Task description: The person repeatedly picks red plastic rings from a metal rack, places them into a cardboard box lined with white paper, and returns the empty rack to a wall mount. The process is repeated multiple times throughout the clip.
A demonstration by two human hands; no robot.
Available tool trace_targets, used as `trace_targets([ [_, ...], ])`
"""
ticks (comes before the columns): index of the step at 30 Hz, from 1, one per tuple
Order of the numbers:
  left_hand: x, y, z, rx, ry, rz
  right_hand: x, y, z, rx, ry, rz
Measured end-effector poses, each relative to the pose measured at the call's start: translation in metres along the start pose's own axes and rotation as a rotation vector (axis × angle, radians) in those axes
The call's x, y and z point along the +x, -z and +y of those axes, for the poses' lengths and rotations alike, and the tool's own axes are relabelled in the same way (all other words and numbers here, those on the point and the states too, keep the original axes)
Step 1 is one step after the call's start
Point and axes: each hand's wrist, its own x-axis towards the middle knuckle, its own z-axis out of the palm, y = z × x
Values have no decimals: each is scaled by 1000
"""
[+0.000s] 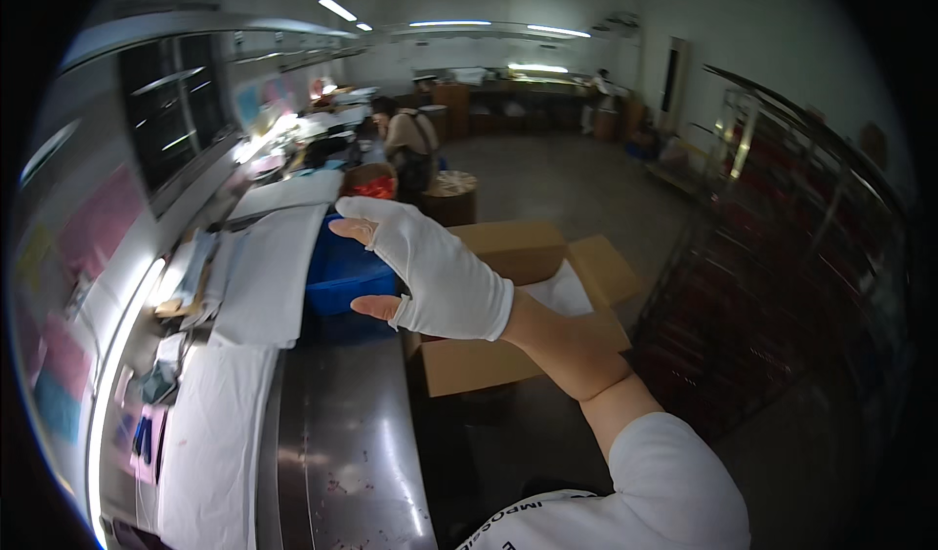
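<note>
My right hand (432, 271) is raised in the middle of the view, in a white glove that leaves the thumb tip and at least one fingertip bare. Its fingers are spread apart from the thumb, and nothing shows between them. Behind the fingertips is a blue plastic bin (352, 286) at the far end of a metal worktop (359, 418); whether they touch it I cannot tell. An open cardboard box (484, 363) with white material (560, 290) inside stands beyond my wrist, partly hidden by my forearm. My left hand is out of view.
White cloth (220, 433) covers the bench's left side, beside a lit tube lamp (121, 374). Dark metal racking (762, 293) rises on the right. A person (410, 140) bends at the bench farther off, near a round container (451, 195).
</note>
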Motion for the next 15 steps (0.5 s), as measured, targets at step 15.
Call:
trace_targets([
  [15, -89, -221, -266, -546, 521, -186, -634, 344, 69, -173, -1858, -565],
])
